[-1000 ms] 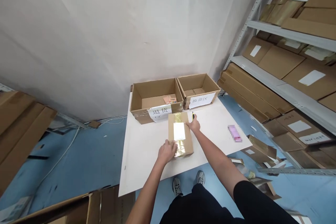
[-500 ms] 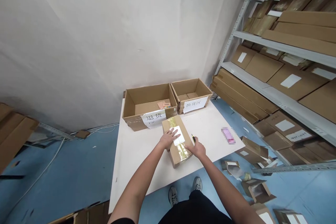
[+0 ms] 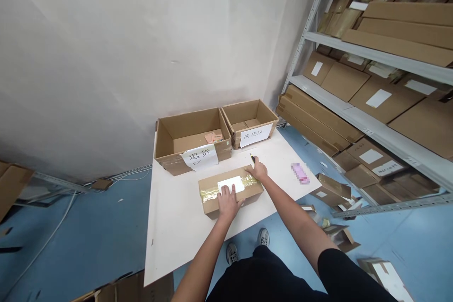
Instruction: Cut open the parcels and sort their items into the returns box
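A sealed cardboard parcel [image 3: 212, 192] with shiny tape and a white label lies crosswise on the white table [image 3: 177, 231]. My left hand [image 3: 228, 203] lies flat on its top near the label, fingers spread. My right hand [image 3: 257, 170] is closed round a small yellow and black cutter [image 3: 252, 158] and touches the parcel's right end.
Two open cardboard boxes with paper labels stand at the table's far edge, the larger [image 3: 189, 137] on the left, the smaller [image 3: 249, 122] on the right. A pink object [image 3: 300, 172] lies near the right edge. Metal shelving [image 3: 371, 61] with flat cartons fills the right. Opened cartons litter the blue floor.
The parcel has been turned from lengthwise to crosswise on the table. My left hand stayed on its top; my right hand moved along to its right end.
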`<action>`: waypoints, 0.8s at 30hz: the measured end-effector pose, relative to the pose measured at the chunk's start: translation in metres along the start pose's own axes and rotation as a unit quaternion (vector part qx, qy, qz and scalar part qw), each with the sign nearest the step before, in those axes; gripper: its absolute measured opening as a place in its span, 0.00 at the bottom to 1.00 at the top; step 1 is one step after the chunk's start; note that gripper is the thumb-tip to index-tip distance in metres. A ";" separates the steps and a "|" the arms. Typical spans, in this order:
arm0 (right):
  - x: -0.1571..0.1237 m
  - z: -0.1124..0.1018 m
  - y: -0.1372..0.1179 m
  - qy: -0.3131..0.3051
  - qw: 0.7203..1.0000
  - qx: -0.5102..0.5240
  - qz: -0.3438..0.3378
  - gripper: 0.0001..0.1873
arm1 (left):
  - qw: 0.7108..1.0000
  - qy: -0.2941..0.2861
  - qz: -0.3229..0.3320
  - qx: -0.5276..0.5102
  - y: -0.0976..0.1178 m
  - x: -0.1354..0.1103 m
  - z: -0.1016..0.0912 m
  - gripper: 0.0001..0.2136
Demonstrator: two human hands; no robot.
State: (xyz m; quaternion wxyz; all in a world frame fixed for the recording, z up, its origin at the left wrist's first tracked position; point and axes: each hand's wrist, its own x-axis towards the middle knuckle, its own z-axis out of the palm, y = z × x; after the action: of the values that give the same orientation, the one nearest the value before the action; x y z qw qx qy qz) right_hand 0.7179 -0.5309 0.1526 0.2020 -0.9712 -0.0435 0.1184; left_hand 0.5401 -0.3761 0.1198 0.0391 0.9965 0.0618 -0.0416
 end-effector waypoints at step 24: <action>-0.058 -0.028 0.082 -0.191 0.961 0.200 -0.011 0.25 | 0.996 0.049 0.044 -0.052 -0.009 -0.002 0.029 0.38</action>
State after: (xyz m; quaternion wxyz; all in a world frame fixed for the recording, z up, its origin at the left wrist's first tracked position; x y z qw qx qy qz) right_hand 0.6719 -0.6245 0.1562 0.3817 -0.8698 -0.0669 0.3054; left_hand 0.5348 -0.3697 0.0902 0.0895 0.9957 0.0215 0.0119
